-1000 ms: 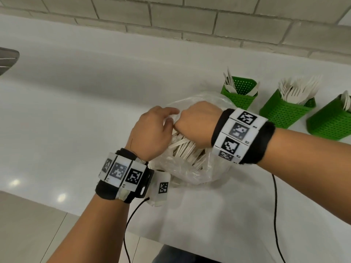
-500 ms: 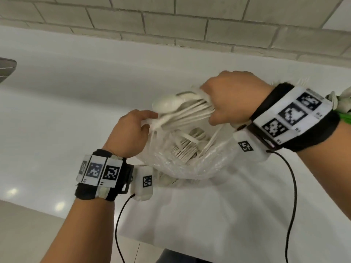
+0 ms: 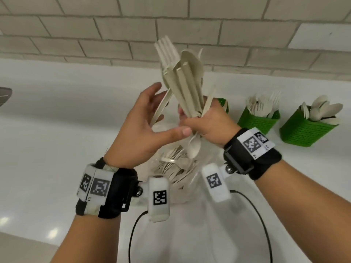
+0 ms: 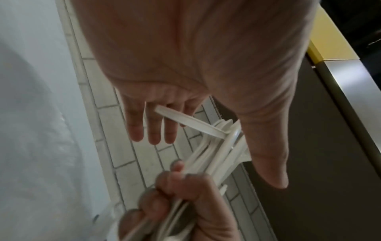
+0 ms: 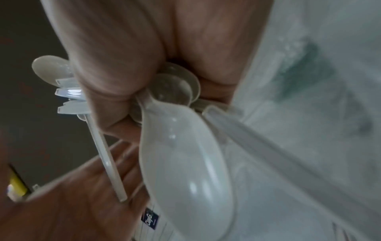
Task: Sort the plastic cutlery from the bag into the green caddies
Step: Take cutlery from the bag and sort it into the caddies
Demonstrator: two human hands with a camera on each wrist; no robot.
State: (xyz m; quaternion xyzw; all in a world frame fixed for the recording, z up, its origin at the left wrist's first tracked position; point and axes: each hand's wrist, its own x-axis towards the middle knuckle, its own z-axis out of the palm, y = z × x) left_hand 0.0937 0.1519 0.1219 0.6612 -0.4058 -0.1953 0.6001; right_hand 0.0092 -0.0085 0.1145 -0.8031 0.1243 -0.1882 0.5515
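My right hand [image 3: 207, 124] grips a bundle of white plastic cutlery [image 3: 182, 82], held upright above the clear plastic bag [image 3: 176, 168]; a fork, spoons and flat handles stick up, and a spoon bowl [image 5: 185, 171] hangs below the fist. My left hand [image 3: 150, 120] is open beside the bundle, its straight fingers [image 4: 152, 127] touching one loose handle [image 4: 185, 122]. The bag on the white counter holds several more pieces. Three green caddies stand at the right: one [image 3: 222, 103] mostly hidden behind my right hand, one with forks [image 3: 256, 122], one with spoons [image 3: 307, 130].
The white counter [image 3: 47, 149] runs to a tiled wall [image 3: 95, 35]. A dark object [image 3: 4, 94] shows at the left edge. Black cables [image 3: 262, 224] trail from my wrist cameras over the counter's front. The floor [image 3: 22, 249] lies below at the left.
My right hand has lifted the bundle out of the bag and turned it upright. My left hand let go of the bag rim, rose and opened beside the bundle.
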